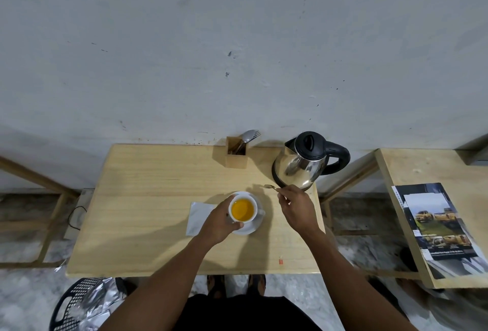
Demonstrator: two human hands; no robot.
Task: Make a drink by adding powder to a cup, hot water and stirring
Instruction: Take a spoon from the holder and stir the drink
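While you're steadying the cup w/ your left hand, the drink is looking close to finished: the liquid inside is showing an even orange, so powder and hot water are both in, by the look of it. No clumps are showing at this res, but I can't tell if anything is sitting at the bottom. What's left, at a guess, is either a last stir or just putting the spoon away.

Your left grip is wrapping round the cup's near-left side, fingers curled on the wall, thumb side near the rim. The cup is sitting on its saucer at mid-desk, touching it, upright. An opened silver sachet is lying flat just left of the saucer, partly under your wrist.

Your right hand is pinching the spoon's handle, grip closed on it, bowl pointing away from you toward the kettle. The spoon is out of the cup, held above the desk to the right of and beyond the saucer, near the kettle's base, not touching it as far as I can see. So cup and spoon are apart, w/ the spoon's bowl clear of the rim.

The holder w/ spare cutlery is standing at the back edge, well apart from both hands.
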